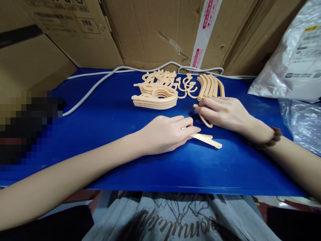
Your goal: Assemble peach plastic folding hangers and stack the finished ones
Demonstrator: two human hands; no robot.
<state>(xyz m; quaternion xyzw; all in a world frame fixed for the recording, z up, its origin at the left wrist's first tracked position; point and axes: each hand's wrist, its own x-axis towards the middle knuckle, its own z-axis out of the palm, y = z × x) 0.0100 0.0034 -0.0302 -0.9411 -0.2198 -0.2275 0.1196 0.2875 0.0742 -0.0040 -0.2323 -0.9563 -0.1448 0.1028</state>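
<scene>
My left hand (173,134) is closed on a pair of cream plastic hanger arms (207,140), whose ends stick out to the right just above the blue table. Between the fingers of my right hand (220,112) is a cream hanger hook (206,121), its curved end hanging down. Behind my hands lies a neat stack of folded hangers (155,103). A heap of hooks (160,78) lies behind that stack, with a few loose hooks (187,87) to its right. Close beyond my right fingers, several curved hanger arms (210,85) lie side by side.
The blue table (112,167) ends in front of my body. A white cable (100,83) runs along its back, before cardboard boxes (150,33). On the right sit a plastic mailer bag (288,63) and clear plastic wrap (303,124). A pixelated dark patch covers the left.
</scene>
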